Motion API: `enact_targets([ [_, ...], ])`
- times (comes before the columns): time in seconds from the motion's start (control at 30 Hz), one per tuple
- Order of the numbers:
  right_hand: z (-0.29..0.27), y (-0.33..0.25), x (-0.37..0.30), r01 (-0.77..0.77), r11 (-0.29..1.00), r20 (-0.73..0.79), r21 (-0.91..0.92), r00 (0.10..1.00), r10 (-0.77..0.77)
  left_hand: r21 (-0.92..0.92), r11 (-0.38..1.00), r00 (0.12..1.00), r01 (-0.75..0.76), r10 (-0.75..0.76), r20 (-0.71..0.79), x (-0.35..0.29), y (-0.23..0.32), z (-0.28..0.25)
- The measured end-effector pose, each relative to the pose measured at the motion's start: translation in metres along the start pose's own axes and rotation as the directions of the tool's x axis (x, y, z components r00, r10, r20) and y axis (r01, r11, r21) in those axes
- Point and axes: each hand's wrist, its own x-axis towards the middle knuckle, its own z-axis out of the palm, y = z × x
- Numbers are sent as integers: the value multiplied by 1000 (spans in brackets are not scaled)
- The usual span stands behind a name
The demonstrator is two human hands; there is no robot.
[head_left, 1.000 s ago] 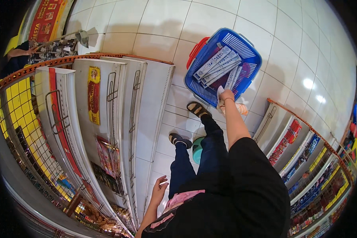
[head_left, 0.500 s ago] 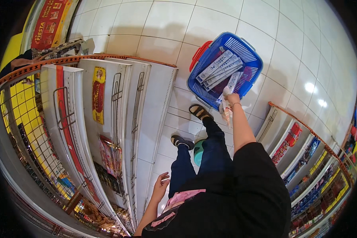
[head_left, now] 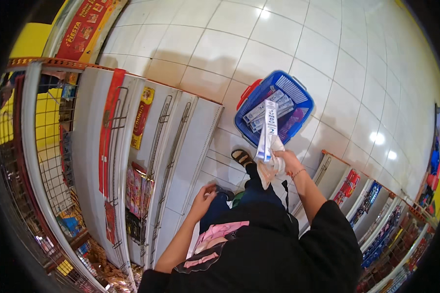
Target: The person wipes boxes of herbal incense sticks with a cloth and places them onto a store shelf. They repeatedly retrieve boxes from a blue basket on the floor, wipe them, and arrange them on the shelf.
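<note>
My right hand [head_left: 287, 163] is closed on a long, narrow white box [head_left: 271, 122] and a crumpled whitish-tan cloth [head_left: 267, 172]. The box is raised between me and the blue plastic basket [head_left: 305, 93], its far end overlapping the basket in the picture. Inside the basket lie several similar white boxes [head_left: 261, 111]. My left hand [head_left: 203, 199] holds nothing; its fingers are loosely bent and apart, in the air beside the shelf rack, in front of my legs.
On the left stands a grey shelf rack [head_left: 200, 124] with wire dividers and a few packets [head_left: 143, 117]. A second rack with hanging goods [head_left: 348, 186] is at the lower right. White floor tiles [head_left: 225, 49] spread beyond the basket, whose red handle [head_left: 247, 95] is folded aside.
My right hand has drawn a white box up out of the basket and toward me, with the cloth. My left hand has risen slightly and moved forward.
</note>
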Motion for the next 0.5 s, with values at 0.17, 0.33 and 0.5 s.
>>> enact_targets([
  [0.17,44,-25,-111,212,962,365,-170,920,-138,-410,912,961,6,107,253,53,103,40],
  [0.33,78,-30,-170,454,840,599,-298,774,-206,-671,720,821,-178,484,303,21,183,56],
  [0.5,91,-43,-180,646,725,796,-238,557,-235,-451,753,813,-479,574,96,-45,205,24],
])
